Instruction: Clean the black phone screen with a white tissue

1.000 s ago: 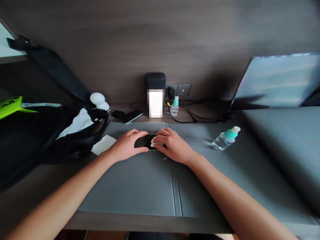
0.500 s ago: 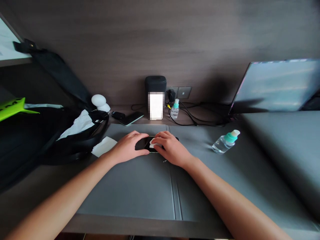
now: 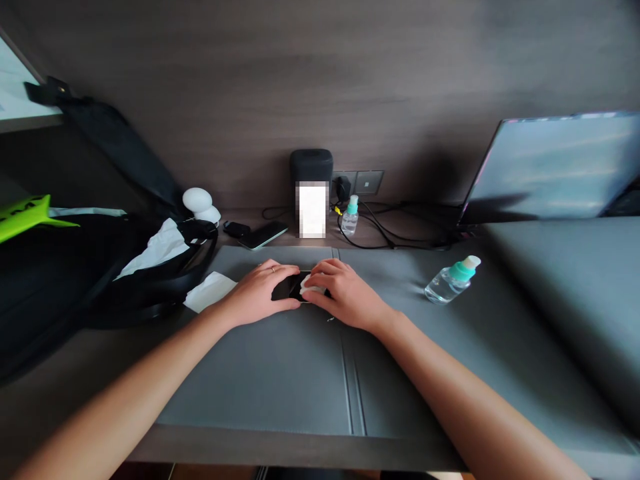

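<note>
A dark smartphone (image 3: pixel 283 288) lies flat on the grey desk mat (image 3: pixel 260 380), its screen up. My left hand (image 3: pixel 260 292) grips its left end, thumb along the near edge and fingers along the far one. Over its right part, my right hand (image 3: pixel 345 293) pinches a small white tissue (image 3: pixel 311 284) and presses it to the screen. The phone's right end is hidden under that hand. Beside my left wrist lies a folded white tissue (image 3: pixel 207 292). A tiny white scrap (image 3: pixel 331 319) rests on the mat just below my right hand.
A clear spray bottle (image 3: pixel 453 280) lies tilted on the right. Behind the mat stand a black speaker (image 3: pixel 311 161), a smaller bottle (image 3: pixel 350 219), cables, another phone (image 3: pixel 264 235) and a white rounded object (image 3: pixel 200 203). A black bag (image 3: pixel 100 267) sits left; a laptop (image 3: pixel 555 170) stands right.
My right hand has shifted very slightly with the tissue on the screen. Both hands keep their hold, and the view has tilted a little.
</note>
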The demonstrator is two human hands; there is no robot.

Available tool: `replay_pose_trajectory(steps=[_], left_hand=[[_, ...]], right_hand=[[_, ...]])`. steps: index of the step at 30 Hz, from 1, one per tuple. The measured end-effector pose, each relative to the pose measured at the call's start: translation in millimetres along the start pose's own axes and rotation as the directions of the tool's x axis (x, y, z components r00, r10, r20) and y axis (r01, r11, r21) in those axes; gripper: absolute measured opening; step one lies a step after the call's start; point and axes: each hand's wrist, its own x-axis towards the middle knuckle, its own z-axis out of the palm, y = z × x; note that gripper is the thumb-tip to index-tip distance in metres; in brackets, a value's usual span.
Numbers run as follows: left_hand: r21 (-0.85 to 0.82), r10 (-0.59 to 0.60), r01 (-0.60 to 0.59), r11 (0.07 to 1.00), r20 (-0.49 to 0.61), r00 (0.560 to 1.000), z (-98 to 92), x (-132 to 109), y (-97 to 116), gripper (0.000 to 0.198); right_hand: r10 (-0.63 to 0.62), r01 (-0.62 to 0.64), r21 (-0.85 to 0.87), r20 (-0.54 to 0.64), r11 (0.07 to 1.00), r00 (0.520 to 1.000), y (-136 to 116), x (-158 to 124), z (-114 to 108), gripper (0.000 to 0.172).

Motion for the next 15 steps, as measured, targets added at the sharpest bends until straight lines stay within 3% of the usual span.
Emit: replay_pose_trajectory(steps=[6, 11, 15], left_hand=[[0.014, 0.016, -0.016, 1.000, 0.005, 1.000, 0.6, -1.8, 0.1, 0.052], [0.021, 0.020, -0.020, 1.000, -0.007, 1.000, 0.7, -1.7, 0.0, 0.051], [-0.011, 0.017, -0.017, 1.000, -0.005, 1.000, -0.5, -1.7, -0.2, 0.048]], right_hand=[[0.060, -0.060, -0.054, -0.001, 0.997, 0.998, 6.9, -3.2, -3.9, 0.013], [-0.008, 0.010, -0.055, 0.029, 0.998, 1.000, 11.1, -5.1, -7.1, 0.012], [0.024, -0.023, -0.075, 0.013, 0.997, 1.000, 12.5, -5.4, -9.7, 0.011]])
